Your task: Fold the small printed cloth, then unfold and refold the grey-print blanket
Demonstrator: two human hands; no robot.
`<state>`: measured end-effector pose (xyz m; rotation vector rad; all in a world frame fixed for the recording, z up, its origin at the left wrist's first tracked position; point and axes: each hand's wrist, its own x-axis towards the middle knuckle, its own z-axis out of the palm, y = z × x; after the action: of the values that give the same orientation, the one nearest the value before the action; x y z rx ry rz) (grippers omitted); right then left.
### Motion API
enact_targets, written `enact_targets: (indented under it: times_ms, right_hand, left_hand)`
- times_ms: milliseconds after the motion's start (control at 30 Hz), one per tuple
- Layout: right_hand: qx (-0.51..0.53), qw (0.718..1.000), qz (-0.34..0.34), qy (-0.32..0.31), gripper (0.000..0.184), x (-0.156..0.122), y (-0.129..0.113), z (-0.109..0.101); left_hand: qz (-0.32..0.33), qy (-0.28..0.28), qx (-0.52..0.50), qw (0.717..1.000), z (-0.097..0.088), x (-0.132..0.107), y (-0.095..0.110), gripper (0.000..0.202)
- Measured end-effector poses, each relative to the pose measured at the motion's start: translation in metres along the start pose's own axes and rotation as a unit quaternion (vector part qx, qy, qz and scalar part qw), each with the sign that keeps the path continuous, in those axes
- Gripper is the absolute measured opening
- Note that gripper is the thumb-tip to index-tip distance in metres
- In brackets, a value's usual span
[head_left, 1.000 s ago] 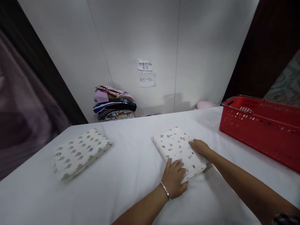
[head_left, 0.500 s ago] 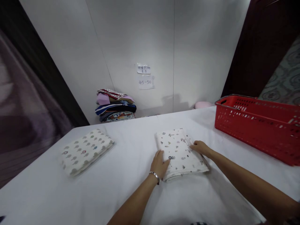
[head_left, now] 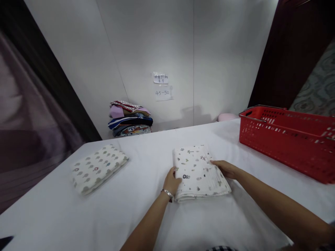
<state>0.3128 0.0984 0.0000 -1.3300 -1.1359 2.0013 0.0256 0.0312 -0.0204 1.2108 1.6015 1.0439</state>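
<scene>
A folded white cloth with small plant and animal prints lies flat on the white table in front of me. My left hand grips its left edge, thumb on top and the other fingers along the side, partly hidden. On the opposite side, my right hand holds the right edge, its thumb over the print and its fingers tucked out of sight beneath. Farther left rests a second folded cloth, white with grey-green tree-like prints, touched by neither hand.
At the right stands a red plastic basket with a metal handle. A stack of folded fabrics sits by the wall behind the white table. Two paper notes hang on the wall. Something pink shows beyond the table's back edge.
My left hand has slid slightly left onto the cloth's edge. My right hand's fingers have moved under the right edge. The cloth has shifted a little to the left.
</scene>
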Motion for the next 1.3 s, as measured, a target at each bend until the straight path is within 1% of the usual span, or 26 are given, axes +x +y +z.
enact_targets:
  times_ms: [67, 133, 267, 367, 467, 533, 600, 633, 700, 733, 767, 833, 900, 967, 1033, 1067, 1100, 1133, 1167, 1233, 1300]
  right_hand:
    - [0.057, 0.998, 0.017, -0.031, 0.041, -0.002, 0.001, 0.005]
    - [0.077, 0.996, 0.022, -0.033, 0.043, -0.003, 0.002, 0.01]
    - [0.055, 0.998, -0.001, 0.0, 0.044, -0.003, 0.0, 0.019]
    - [0.039, 0.999, -0.021, 0.003, 0.039, -0.003, 0.0, 0.023]
    - [0.038, 0.997, -0.063, 0.012, 0.037, -0.004, -0.002, 0.023]
    - [0.023, 0.997, -0.076, 0.022, 0.04, -0.006, -0.005, 0.019]
    - [-0.015, 0.997, -0.059, 0.036, 0.042, -0.008, -0.009, 0.011]
    - [-0.043, 0.997, -0.043, 0.053, 0.042, -0.009, -0.011, 0.007]
    - [-0.116, 0.989, -0.015, 0.093, 0.043, -0.008, -0.016, 0.0]
    - [-0.173, 0.978, -0.016, 0.112, 0.042, -0.007, -0.019, -0.003]
    - [-0.24, 0.962, -0.029, 0.127, 0.04, -0.005, -0.022, -0.003]
    - [-0.366, 0.916, -0.075, 0.148, 0.036, -0.001, -0.028, -0.001]
    - [-0.436, 0.875, -0.119, 0.171, 0.033, 0.002, -0.033, 0.007]
    - [-0.486, 0.837, -0.168, 0.188, 0.039, 0.001, -0.035, 0.02]
    - [-0.548, 0.784, -0.22, 0.193, 0.048, -0.004, -0.034, 0.036]
    - [-0.578, 0.758, -0.239, 0.186, 0.053, -0.008, -0.032, 0.045]
    - [-0.597, 0.743, -0.248, 0.174, 0.056, -0.013, -0.031, 0.053]
    - [-0.623, 0.726, -0.252, 0.148, 0.059, -0.019, -0.029, 0.061]
    - [-0.641, 0.714, -0.253, 0.125, 0.06, -0.025, -0.029, 0.069]
    - [-0.654, 0.708, -0.251, 0.09, 0.059, -0.039, -0.031, 0.079]
    - [-0.641, 0.726, -0.243, 0.06, 0.06, -0.053, -0.035, 0.083]
  left_hand:
    - [0.008, 0.003, 0.005, 1.0, -0.003, 0.0, -0.004, 0.064]
    - [0.019, 0.001, 0.013, 1.0, -0.005, -0.001, -0.007, 0.062]
    - [0.027, -0.011, 0.02, 0.999, -0.006, -0.003, -0.008, 0.062]
    - [0.015, -0.014, 0.006, 1.0, -0.006, -0.003, -0.006, 0.066]
    - [-0.026, -0.024, -0.04, 0.999, -0.005, -0.007, -0.003, 0.074]
    - [-0.062, -0.061, -0.096, 0.992, -0.004, -0.012, 0.0, 0.076]
    - [-0.108, -0.105, -0.133, 0.979, -0.002, -0.016, 0.004, 0.075]
    - [-0.133, -0.119, -0.143, 0.974, -0.001, -0.018, 0.007, 0.076]
    - [-0.178, -0.123, -0.154, 0.964, 0.003, -0.018, 0.012, 0.079]
    - [-0.191, -0.122, -0.161, 0.961, 0.004, -0.017, 0.015, 0.077]
    - [-0.197, -0.121, -0.169, 0.958, 0.007, -0.015, 0.018, 0.071]
    - [-0.199, -0.123, -0.176, 0.956, 0.013, -0.012, 0.022, 0.055]
    - [-0.197, -0.125, -0.18, 0.956, 0.021, -0.011, 0.025, 0.042]
    - [-0.185, -0.125, -0.187, 0.957, 0.03, -0.013, 0.029, 0.039]
    - [-0.161, -0.122, -0.183, 0.962, 0.04, -0.019, 0.033, 0.038]
    - [-0.143, -0.119, -0.182, 0.966, 0.044, -0.023, 0.035, 0.038]
    - [-0.123, -0.117, -0.183, 0.968, 0.047, -0.028, 0.037, 0.039]
    - [-0.104, -0.12, -0.188, 0.969, 0.05, -0.032, 0.039, 0.039]
    - [-0.085, -0.126, -0.197, 0.968, 0.053, -0.036, 0.04, 0.04]
    - [-0.059, -0.148, -0.215, 0.964, 0.057, -0.043, 0.04, 0.043]
    - [-0.049, -0.169, -0.22, 0.959, 0.059, -0.047, 0.038, 0.046]
